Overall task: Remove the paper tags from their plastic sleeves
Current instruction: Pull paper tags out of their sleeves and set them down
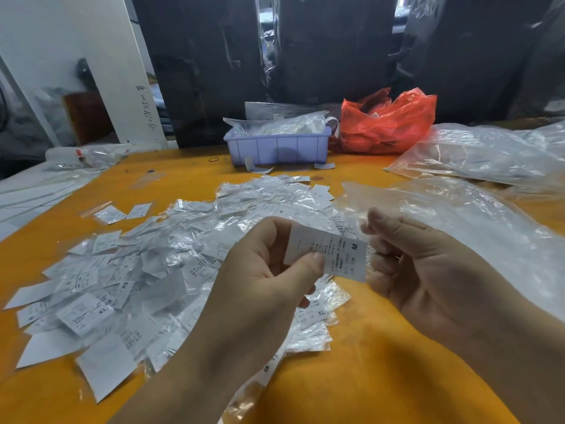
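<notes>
My left hand (260, 289) pinches a thin, floppy size-M paper tag (328, 255) above the orange table (382, 362); my right hand (428, 270) pinches its slippery sleeve end. I'd grip opposite edges.

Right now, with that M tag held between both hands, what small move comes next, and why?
Probably pull the hands apart: the left hand pinches the M tag by its bare paper end, while the right hand holds the other end, so the sleeve should slide off.
</notes>
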